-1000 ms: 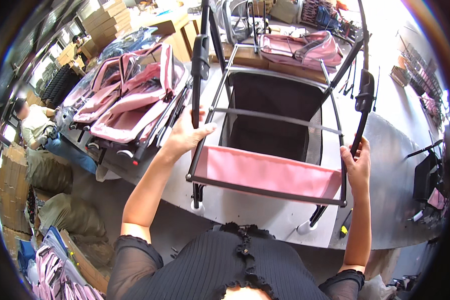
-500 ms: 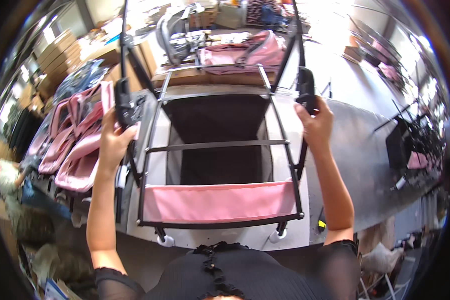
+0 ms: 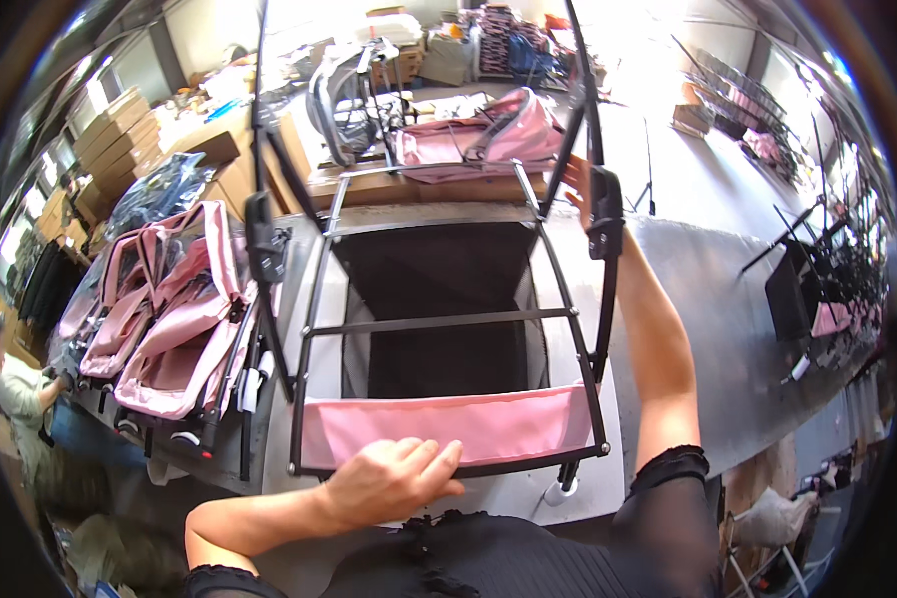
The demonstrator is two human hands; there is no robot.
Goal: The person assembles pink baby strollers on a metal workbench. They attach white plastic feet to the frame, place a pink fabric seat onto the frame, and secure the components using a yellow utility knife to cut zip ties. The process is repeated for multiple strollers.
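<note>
A black stroller frame (image 3: 439, 321) stands before me, with a dark fabric basket (image 3: 439, 264) inside it and a pink fabric band (image 3: 518, 424) across its near end. My left hand (image 3: 394, 476) is over the band's lower edge, by the near black bar, fingers curled; its grip is hidden. My right hand (image 3: 576, 185) reaches past the right black joint (image 3: 605, 214), its fingers apart and partly behind the tubes. Nothing shows in that hand. The left black joint (image 3: 262, 237) has no hand on it. A white-tipped leg (image 3: 560, 490) shows below the frame.
Folded pink stroller seats (image 3: 174, 329) lie at the left. More pink fabric (image 3: 488, 135) rests on cardboard beyond the frame. A grey tabletop (image 3: 708, 329) extends right, toward black stroller parts (image 3: 797, 284). At the far left another person (image 3: 25, 389) stands.
My left hand has let go of the left joint and come down to the near pink band. My right hand has released its hold on the right joint and moved farther away.
</note>
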